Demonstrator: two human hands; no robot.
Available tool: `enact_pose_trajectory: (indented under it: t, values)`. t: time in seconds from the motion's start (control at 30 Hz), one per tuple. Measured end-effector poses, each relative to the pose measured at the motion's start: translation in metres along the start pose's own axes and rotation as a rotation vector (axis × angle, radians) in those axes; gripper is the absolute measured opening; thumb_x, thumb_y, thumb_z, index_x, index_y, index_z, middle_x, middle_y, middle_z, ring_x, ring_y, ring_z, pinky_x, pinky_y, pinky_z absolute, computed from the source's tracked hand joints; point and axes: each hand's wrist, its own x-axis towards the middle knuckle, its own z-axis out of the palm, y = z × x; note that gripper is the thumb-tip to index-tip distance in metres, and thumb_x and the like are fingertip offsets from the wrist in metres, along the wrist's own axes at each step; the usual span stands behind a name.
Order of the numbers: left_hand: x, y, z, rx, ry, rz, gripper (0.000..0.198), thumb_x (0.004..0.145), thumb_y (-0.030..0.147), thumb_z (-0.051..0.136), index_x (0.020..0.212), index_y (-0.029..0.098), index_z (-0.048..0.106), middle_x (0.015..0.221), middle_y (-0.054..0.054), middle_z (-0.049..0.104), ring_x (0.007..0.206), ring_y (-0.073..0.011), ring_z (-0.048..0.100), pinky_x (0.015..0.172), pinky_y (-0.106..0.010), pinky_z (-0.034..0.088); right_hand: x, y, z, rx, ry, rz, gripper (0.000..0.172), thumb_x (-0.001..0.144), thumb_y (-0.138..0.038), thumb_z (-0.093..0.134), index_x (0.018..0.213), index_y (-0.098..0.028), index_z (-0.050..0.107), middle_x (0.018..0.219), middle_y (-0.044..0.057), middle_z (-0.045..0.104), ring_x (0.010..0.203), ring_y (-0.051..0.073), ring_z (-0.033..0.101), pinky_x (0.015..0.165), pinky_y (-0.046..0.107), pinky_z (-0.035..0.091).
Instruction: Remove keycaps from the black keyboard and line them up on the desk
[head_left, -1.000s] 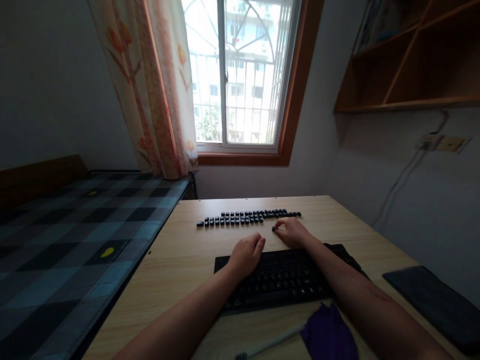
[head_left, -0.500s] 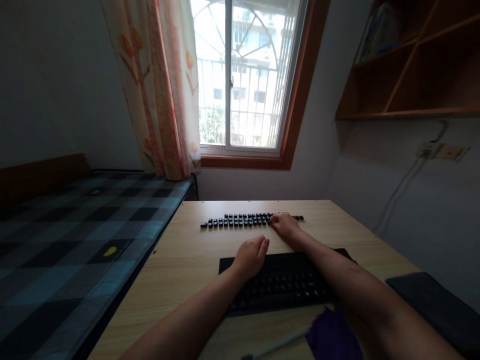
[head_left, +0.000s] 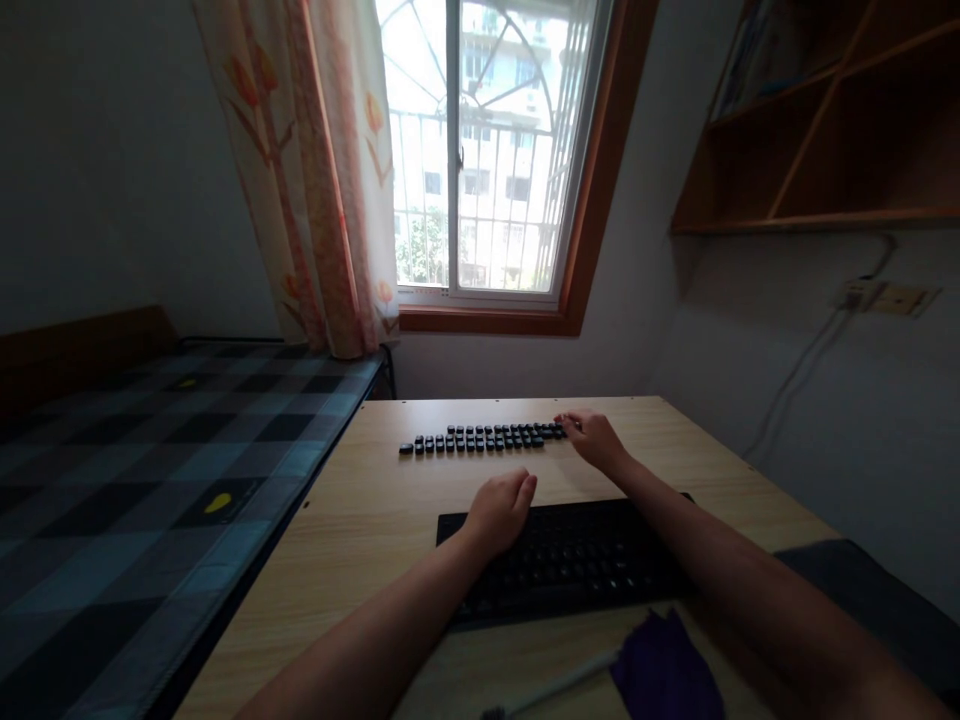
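Note:
Loose black keycaps (head_left: 480, 443) stand in close rows across the far part of the wooden table (head_left: 360, 560). At the right end of these rows is my right hand (head_left: 598, 440), its fingertips pinched on a keycap that they largely cover. A black keyboard (head_left: 577, 580) lies nearer to me, crossed by my right forearm, with many keys in its front part and a darker strip behind. Over its left rear part my left hand (head_left: 501, 512) rests curled in a loose fist; whatever is inside the fingers is hidden.
A purple cloth (head_left: 666, 668) and a thin pale-handled tool (head_left: 562, 683) lie in front of the keyboard. To the right is a dark flat pad (head_left: 870, 590). A bed (head_left: 225, 440) borders the table's left side; a wooden shelf (head_left: 795, 226) hangs on the right wall.
My right hand has moved right and slightly back, from the front row's end to the back rows, uncovering keycaps there. My left hand stays over the keyboard.

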Motion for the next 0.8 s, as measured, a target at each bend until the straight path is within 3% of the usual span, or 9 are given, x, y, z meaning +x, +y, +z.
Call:
enact_pose_trajectory:
  t: [0.07, 0.17, 0.27, 0.33, 0.47, 0.63, 0.8]
  values:
    - [0.0, -0.001, 0.0, 0.0, -0.007, 0.0, 0.037, 0.099, 0.039, 0.029, 0.071, 0.021, 0.046, 0.07, -0.003, 0.059, 0.066, -0.0183, 0.054, 0.063, -0.029, 0.033, -0.012, 0.004, -0.021, 0.162, 0.006, 0.065, 0.067, 0.099, -0.056, 0.022, 0.107, -0.012, 0.072, 0.09, 0.012, 0.071, 0.071, 0.02, 0.065, 0.065, 0.029, 0.051]
    - [0.001, -0.003, 0.001, 0.013, -0.023, 0.008, 0.037, 0.098, 0.04, 0.03, 0.071, 0.021, 0.046, 0.069, -0.002, 0.058, 0.066, -0.0183, 0.054, 0.062, -0.029, 0.033, -0.041, 0.013, -0.054, 0.522, -0.068, 0.247, 0.086, 0.094, -0.07, 0.011, 0.102, -0.011, 0.073, 0.063, 0.007, 0.062, 0.055, 0.016, 0.057, 0.057, 0.028, 0.051]
    - [0.002, -0.003, 0.0, 0.034, -0.046, 0.02, 0.036, 0.098, 0.039, 0.033, 0.07, 0.021, 0.047, 0.069, -0.003, 0.058, 0.066, -0.0184, 0.054, 0.062, -0.029, 0.034, -0.08, 0.022, -0.079, 0.656, -0.17, 0.416, 0.085, 0.089, -0.077, 0.018, 0.099, -0.012, 0.072, 0.043, -0.002, 0.043, 0.041, 0.013, 0.048, 0.05, 0.027, 0.048]
    - [0.003, -0.002, 0.001, 0.062, -0.059, 0.026, 0.034, 0.096, 0.038, 0.036, 0.07, 0.021, 0.048, 0.069, -0.003, 0.059, 0.066, -0.0183, 0.054, 0.061, -0.03, 0.034, -0.104, 0.024, -0.089, 0.7, -0.222, 0.471, 0.07, 0.086, -0.076, 0.038, 0.103, -0.014, 0.068, 0.049, -0.003, 0.05, 0.043, 0.013, 0.05, 0.047, 0.026, 0.046]
    - [0.003, 0.001, 0.001, 0.129, -0.084, 0.045, 0.025, 0.091, 0.034, 0.046, 0.071, 0.02, 0.051, 0.069, -0.002, 0.059, 0.064, -0.0177, 0.052, 0.06, -0.029, 0.033, -0.135, 0.025, -0.092, 0.841, -0.262, 0.417, 0.05, 0.077, -0.06, 0.068, 0.103, -0.017, 0.062, 0.069, 0.0, 0.061, 0.056, 0.013, 0.056, 0.055, 0.026, 0.048]
    - [0.0, 0.004, 0.0, 0.187, -0.095, 0.114, 0.018, 0.086, 0.032, 0.052, 0.071, 0.02, 0.052, 0.072, -0.002, 0.057, 0.068, -0.0179, 0.052, 0.062, -0.029, 0.036, -0.141, 0.039, -0.081, 0.919, -0.124, 0.358, 0.043, 0.075, -0.048, 0.073, 0.102, -0.016, 0.063, 0.065, -0.003, 0.057, 0.054, 0.011, 0.053, 0.052, 0.024, 0.044]
    - [0.001, 0.006, -0.002, 0.201, -0.141, 0.128, 0.014, 0.083, 0.032, 0.054, 0.079, 0.02, 0.054, 0.081, -0.003, 0.059, 0.076, -0.0187, 0.054, 0.067, -0.029, 0.04, -0.144, 0.056, -0.072, 1.176, -0.008, 0.415, 0.037, 0.077, -0.048, 0.067, 0.098, -0.018, 0.06, 0.054, -0.006, 0.05, 0.043, 0.01, 0.044, 0.041, 0.022, 0.038]
